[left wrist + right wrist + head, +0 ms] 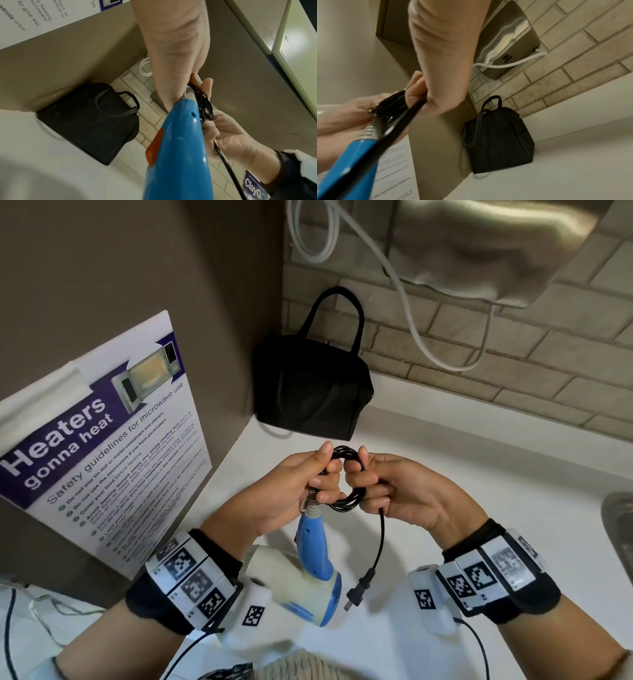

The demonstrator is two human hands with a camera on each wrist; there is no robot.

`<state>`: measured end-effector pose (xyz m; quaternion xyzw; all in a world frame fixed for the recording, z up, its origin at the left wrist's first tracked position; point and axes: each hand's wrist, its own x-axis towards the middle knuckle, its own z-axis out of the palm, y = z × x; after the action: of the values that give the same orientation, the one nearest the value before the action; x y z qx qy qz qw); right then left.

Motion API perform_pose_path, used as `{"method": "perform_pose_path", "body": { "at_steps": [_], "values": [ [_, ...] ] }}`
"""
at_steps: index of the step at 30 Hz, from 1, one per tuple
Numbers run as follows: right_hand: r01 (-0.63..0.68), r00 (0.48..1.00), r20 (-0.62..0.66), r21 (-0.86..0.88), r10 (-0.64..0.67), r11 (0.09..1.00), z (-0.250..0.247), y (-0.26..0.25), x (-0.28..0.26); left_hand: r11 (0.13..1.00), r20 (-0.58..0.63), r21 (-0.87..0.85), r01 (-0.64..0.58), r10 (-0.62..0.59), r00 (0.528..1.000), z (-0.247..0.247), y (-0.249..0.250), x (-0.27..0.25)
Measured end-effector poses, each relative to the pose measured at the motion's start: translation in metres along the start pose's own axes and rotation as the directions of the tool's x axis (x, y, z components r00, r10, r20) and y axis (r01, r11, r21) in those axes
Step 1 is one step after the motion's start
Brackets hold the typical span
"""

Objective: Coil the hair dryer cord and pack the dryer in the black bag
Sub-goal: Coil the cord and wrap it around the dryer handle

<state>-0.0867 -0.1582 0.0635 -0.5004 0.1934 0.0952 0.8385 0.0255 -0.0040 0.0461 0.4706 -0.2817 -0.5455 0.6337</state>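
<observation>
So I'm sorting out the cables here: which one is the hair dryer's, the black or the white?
The black cord, coiled between both hands, with its plug dangling. The white cable hangs on the brick wall by the steel wall unit.

1. Both forearms are bare, and each wrist wears a wide black fabric band.
2. White rectangular panels printed with black square marker codes wrap round the band above the left hand (284, 491); small labels such as "L2" sit beside them.
3. The band above the right hand (400, 491) carries similar coded panels.
4. A white camera housing with its own marker sits under each wrist.
5. A thin black cable runs from each housing.
</observation>
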Motion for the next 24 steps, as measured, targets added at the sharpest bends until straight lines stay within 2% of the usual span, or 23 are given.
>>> {"method": "perform_pose_path", "body": {
  "at_steps": [2, 5, 8, 11, 15, 18, 20, 22, 23, 24],
  "values": [
    [0.029, 0.999, -0.014, -0.052, -0.030, 0.998, -0.002, 0.001, 0.001, 1.000, -0.012, 0.002, -0.001, 0.001, 1.000, 0.000, -0.001, 0.001],
    [0.087, 0.996, -0.012, -0.234, -0.092, 0.968, -0.005, 0.002, -0.001, 1.000, -0.020, -0.026, -0.003, 0.002, 1.000, -0.003, -0.002, 0.001],
    [0.116, 0.984, -0.069, -0.464, -0.166, 0.878, -0.010, 0.003, -0.005, 0.999, -0.034, -0.053, -0.002, 0.001, 0.999, -0.005, -0.003, 0.001],
    [0.100, 0.959, -0.160, -0.584, -0.236, 0.805, -0.021, 0.008, -0.006, 0.997, -0.050, -0.076, -0.006, 0.002, 0.999, -0.011, -0.003, 0.000],
    [-0.041, 0.912, -0.308, -0.728, -0.272, 0.685, -0.045, 0.024, -0.005, 0.995, -0.067, -0.104, -0.008, 0.001, 0.998, -0.019, -0.004, -0.001],
    [-0.202, 0.864, -0.390, -0.848, -0.318, 0.490, -0.066, 0.036, -0.005, 0.995, -0.071, -0.101, -0.012, 0.005, 0.997, -0.019, -0.004, -0.002],
    [-0.253, 0.853, -0.392, -0.887, -0.343, 0.386, -0.075, 0.039, -0.003, 0.996, -0.062, -0.085, -0.008, 0.003, 0.998, -0.017, -0.005, -0.001],
    [-0.252, 0.842, -0.391, -0.894, -0.372, 0.370, -0.078, 0.039, 0.002, 0.998, -0.045, -0.059, -0.009, 0.007, 0.999, -0.014, -0.006, 0.000],
    [-0.232, 0.826, -0.397, -0.887, -0.400, 0.400, -0.077, 0.038, 0.006, 0.999, -0.039, -0.049, -0.012, 0.010, 0.999, -0.013, -0.006, 0.000],
    [-0.191, 0.803, -0.415, -0.858, -0.427, 0.476, -0.074, 0.036, 0.008, 0.999, -0.035, -0.043, -0.015, 0.014, 0.999, -0.011, -0.006, 0.001]
  ]
}}
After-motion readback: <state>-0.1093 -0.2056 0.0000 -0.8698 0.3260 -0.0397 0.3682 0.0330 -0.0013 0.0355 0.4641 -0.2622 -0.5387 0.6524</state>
